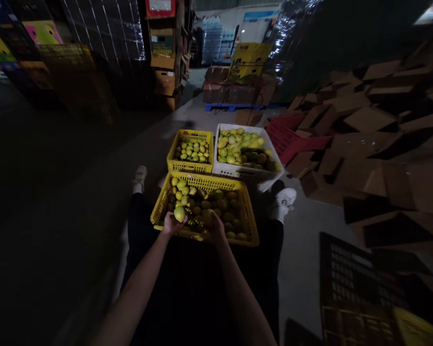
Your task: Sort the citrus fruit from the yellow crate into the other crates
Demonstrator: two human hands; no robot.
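My left hand (171, 224) is closed around a yellow-green lemon (179, 214), above the near left part of a large yellow crate (253, 226). My right hand (217, 227) is closed on another lemon (208, 217), which is in shadow over the same crate. More lemons (221, 203) lie loose below and beyond both hands. Just behind stand a smaller yellow crate (189, 166) with small lemons (193, 150) and a white crate (231, 169) piled with larger yellow-green fruit (238, 142).
Flattened and opened cardboard boxes (364, 149) heap up on the right, with a red crate (288, 137) against them. A black crate (350, 269) is at lower right. Stacked cartons (165, 81) and a blue pallet (234, 106) stand farther back.
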